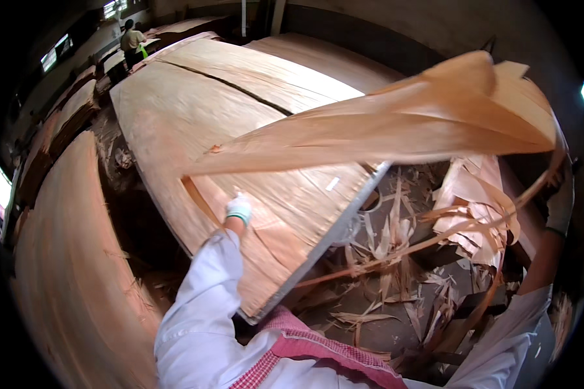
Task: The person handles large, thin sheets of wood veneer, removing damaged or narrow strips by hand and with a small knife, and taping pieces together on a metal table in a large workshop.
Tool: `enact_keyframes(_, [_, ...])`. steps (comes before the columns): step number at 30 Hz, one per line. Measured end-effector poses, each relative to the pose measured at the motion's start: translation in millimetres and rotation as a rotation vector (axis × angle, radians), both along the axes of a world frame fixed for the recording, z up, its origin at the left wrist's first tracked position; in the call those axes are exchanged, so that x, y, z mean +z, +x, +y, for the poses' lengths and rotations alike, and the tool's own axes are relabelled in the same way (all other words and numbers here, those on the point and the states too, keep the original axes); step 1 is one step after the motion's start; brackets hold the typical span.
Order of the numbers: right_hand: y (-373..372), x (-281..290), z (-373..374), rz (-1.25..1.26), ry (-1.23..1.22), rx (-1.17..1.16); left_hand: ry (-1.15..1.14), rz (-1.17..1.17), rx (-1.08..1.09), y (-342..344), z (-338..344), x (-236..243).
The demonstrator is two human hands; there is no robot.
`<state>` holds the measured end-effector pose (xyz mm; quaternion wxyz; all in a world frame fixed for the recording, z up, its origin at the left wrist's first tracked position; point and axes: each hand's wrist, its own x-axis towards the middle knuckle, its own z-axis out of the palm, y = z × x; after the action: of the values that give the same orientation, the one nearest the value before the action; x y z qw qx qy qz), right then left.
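My left hand (238,207), in a white glove with a green cuff band, is over the large pale wood veneer sheet (175,110) on the stack, its fingers stretched forward. A long loose piece of veneer (363,133) is lifted above the stack, slightly blurred, its far end folded and raised at the right. At the right rim my right hand (558,188), dim and gloved, is closed on the edge of this veneer. A narrow brown strip (402,249) trails from there down to the left. Another curled strip (200,200) hangs beside my left hand.
Torn scraps (396,259) litter the floor to the right of the stack, with a crumpled veneer heap (474,201) behind. Another veneer stack (71,259) stands at the left. A person (132,44) stands at the far left among more stacks. A dark crack (227,84) crosses the sheet.
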<state>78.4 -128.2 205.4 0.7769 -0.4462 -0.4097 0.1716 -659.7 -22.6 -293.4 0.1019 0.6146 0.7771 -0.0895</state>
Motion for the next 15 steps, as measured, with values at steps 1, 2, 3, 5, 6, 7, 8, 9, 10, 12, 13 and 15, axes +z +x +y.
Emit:
enact_keyframes(1, [55, 14, -25, -0.036, -0.054, 0.058, 0.014, -0.029, -0.023, 29, 4, -3])
enact_keyframes(2, [85, 10, -15, 0.006, -0.061, 0.235, 0.019, -0.07, 0.148, -38, -10, 3])
enact_keyframes(3, [115, 8, -21, 0.005, -0.06, 0.21, 0.02, -0.072, 0.123, -31, -8, 5])
enact_keyframes(5, [171, 18, -54, -0.162, -0.084, 0.054, 0.105, -0.355, 0.283, 23, 7, 3])
enact_keyframes(6, [199, 21, -59, -0.166, -0.076, 0.031, 0.141, -0.342, 0.287, 26, 7, 0])
enact_keyframes(7, [225, 21, -57, -0.204, -0.108, -0.031, 0.177, -0.326, 0.294, 26, 6, -4])
enact_keyframes(8, [252, 18, -56, -0.234, -0.141, -0.089, 0.188, -0.243, 0.233, 17, 4, -7])
enact_keyframes(9, [264, 5, -40, -0.209, -0.142, -0.087, 0.203, -0.137, 0.195, -3, -6, -5])
enact_keyframes(10, [270, 6, -31, -0.21, -0.165, -0.153, 0.127, 0.055, 0.097, -17, -13, -2])
enact_keyframes(12, [278, 6, -21, -0.241, -0.196, -0.298, 0.029, 0.229, 0.038, -2, -3, 8])
enact_keyframes(13, [291, 15, -24, -0.267, -0.221, -0.344, -0.008, 0.207, 0.07, 23, 7, 10])
enact_keyframes(15, [320, 25, -14, -0.265, -0.301, -0.313, -0.029, 0.201, 0.202, 48, 18, 36])
